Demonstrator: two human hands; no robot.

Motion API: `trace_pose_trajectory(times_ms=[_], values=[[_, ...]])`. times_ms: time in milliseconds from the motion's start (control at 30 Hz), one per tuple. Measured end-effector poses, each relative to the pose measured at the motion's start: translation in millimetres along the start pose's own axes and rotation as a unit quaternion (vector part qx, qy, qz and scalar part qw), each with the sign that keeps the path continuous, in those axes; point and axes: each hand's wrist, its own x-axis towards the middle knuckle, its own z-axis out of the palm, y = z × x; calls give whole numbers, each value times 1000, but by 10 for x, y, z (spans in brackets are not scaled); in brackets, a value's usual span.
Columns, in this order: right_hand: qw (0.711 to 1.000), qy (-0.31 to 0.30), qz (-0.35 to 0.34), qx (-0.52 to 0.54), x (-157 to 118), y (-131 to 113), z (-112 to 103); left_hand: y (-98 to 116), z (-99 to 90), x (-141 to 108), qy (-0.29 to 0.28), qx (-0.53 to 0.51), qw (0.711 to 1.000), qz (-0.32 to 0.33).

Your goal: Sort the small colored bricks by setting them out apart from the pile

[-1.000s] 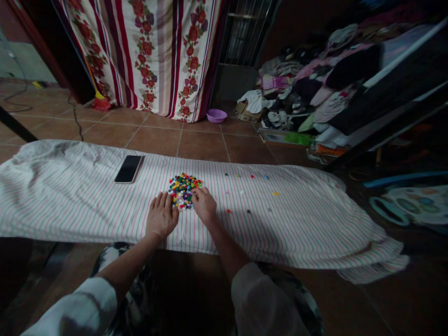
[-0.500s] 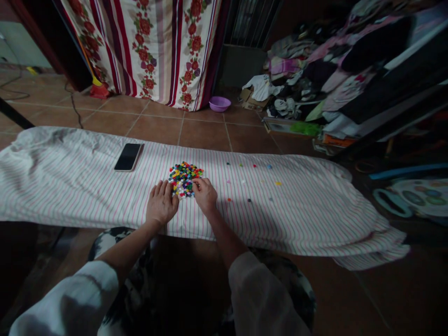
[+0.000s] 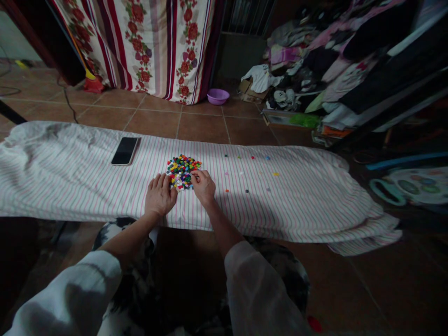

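A heap of small, many-coloured pieces (image 3: pixel 183 169) lies on a striped cloth (image 3: pixel 280 210). At the heap's lower left edge, my left hand (image 3: pixel 161 195) rests flat, palm down, with its fingers stretched out. On the heap's right side, my right hand (image 3: pixel 205 187) has thumb and fingertips pressed together; whatever may be between them is too small to make out. To the right lie several single pieces spaced apart in rough rows, among them a yellow piece (image 3: pixel 276 174), a blue piece (image 3: pixel 268 157) and an orange piece (image 3: pixel 227 191).
A dark-screened phone (image 3: pixel 126 150) lies on the cloth, left of the heap. Beyond the cloth-covered surface are a tiled floor (image 3: pixel 203 127), a purple basin (image 3: pixel 218 96) and a floral curtain (image 3: pixel 157 46). Clothes (image 3: pixel 259 78) are piled at the back right.
The whole view has shifted slightly, so the cloth and everything on it appear higher. Both hands stay at the heap in nearly the same pose.
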Motion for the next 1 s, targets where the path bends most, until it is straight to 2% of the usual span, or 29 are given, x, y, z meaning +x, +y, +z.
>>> trace_pose_trajectory(times_ms=[667,1000], values=[[998,-6,-11,-59,-50,-81,-18,-9,2,4,2,-4,1000,2],[999,2,-6,-40,-34,-44,-18,10,-28,4,-3,-9,1000,6]])
